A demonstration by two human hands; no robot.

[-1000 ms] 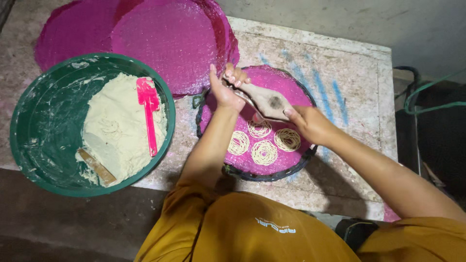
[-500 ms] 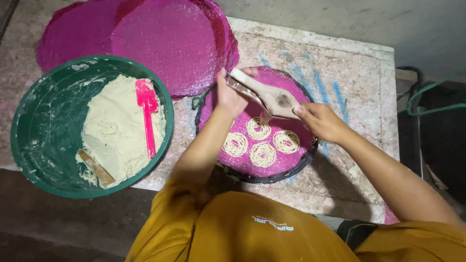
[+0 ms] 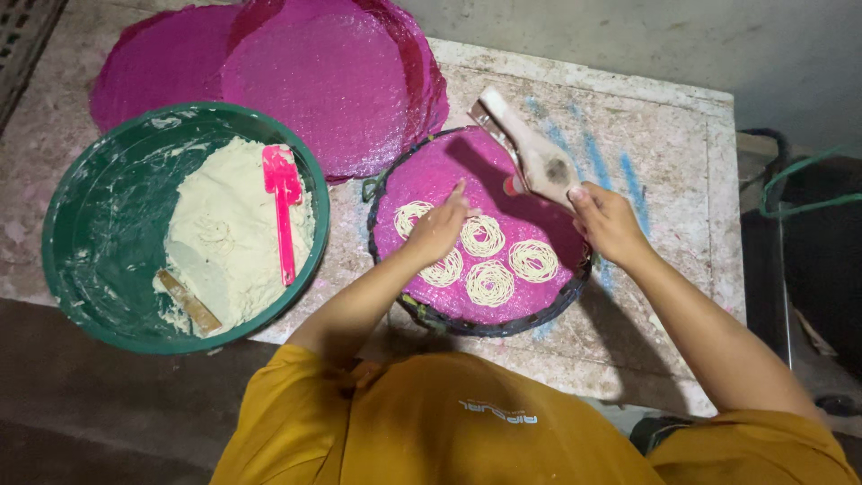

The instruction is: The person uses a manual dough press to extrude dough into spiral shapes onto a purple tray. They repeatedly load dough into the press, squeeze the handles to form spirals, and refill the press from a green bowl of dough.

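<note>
Left hand (image 3: pixel 438 229) dropped, loose, onto noodle coils (image 3: pixel 485 235) — right hand (image 3: pixel 603 220) grips wooden press (image 3: pixel 530 153).

The worktop (image 3: pixel 664 117) looks like rough, worn stone, the green bowl (image 3: pixel 81 233) at 9 o'clock is glossy plastic, and the pink mats (image 3: pixel 323 81) look woven, with a slight shine.

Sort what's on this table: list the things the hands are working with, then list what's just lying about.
In use:
wooden press, held by the right hand
round pink tray, under the left hand
noodle coils on that tray

Lying about:
green basin of dough
pink spatula resting in the dough
stacked pink trays
</note>
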